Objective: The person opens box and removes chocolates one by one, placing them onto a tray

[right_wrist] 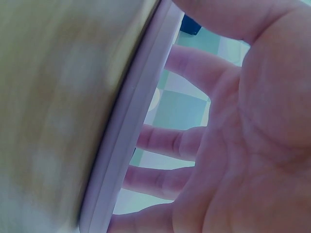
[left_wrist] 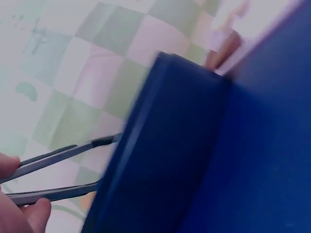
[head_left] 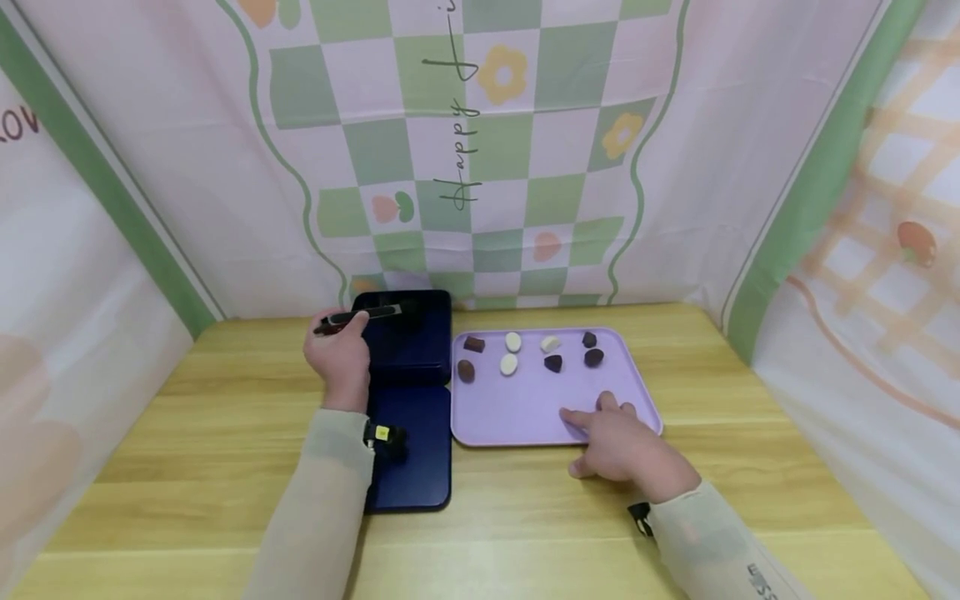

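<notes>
My left hand (head_left: 339, 358) grips a pair of dark tongs (left_wrist: 53, 160), thumb on one arm and fingers on the other. Their arms stand apart, and the tips reach over a dark blue box (head_left: 411, 372) at the back, its wall hiding them in the left wrist view. My right hand (head_left: 618, 442) reaches across the front right rim of a purple tray (head_left: 502, 417), its fingers spread and holding nothing. Farther back on that tray lie several small chocolate-like pieces: a brown block (head_left: 474, 344), a brown oval (head_left: 466, 371), white ovals (head_left: 508, 365) and dark lumps (head_left: 594, 357).
In front of the box lies a flat dark blue panel (head_left: 420, 479), left of the tray and partly under my left forearm. All of it stands on a wooden table (head_left: 510, 533). A checkered curtain (head_left: 495, 150) hangs behind, with more cloth at both sides.
</notes>
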Demonstrator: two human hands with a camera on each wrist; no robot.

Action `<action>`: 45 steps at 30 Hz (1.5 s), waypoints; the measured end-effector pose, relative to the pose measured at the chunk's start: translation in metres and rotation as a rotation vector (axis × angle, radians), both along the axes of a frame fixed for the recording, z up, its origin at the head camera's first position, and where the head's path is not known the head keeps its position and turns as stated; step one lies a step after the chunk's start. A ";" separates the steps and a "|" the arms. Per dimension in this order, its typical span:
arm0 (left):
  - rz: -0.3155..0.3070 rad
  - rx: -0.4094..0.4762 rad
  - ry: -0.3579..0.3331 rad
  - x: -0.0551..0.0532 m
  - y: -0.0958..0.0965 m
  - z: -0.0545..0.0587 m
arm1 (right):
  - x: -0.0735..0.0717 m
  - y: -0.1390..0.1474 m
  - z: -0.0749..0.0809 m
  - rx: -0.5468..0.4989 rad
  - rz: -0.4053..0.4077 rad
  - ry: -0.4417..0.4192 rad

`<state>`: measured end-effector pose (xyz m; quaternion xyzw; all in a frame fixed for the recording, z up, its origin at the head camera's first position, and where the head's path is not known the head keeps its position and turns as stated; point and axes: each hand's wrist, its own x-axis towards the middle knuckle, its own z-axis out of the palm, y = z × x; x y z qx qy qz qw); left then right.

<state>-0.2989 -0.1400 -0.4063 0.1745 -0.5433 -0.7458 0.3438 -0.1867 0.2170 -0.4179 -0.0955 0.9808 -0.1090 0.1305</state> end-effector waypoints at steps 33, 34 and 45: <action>-0.374 0.033 0.146 0.048 0.003 0.073 | 0.000 0.000 -0.002 0.011 -0.002 -0.010; -0.399 0.008 0.135 0.049 0.006 0.073 | 0.000 0.000 -0.002 0.013 -0.001 -0.008; -0.492 -0.368 0.014 0.058 0.030 0.070 | 0.000 0.000 -0.002 0.009 -0.002 -0.007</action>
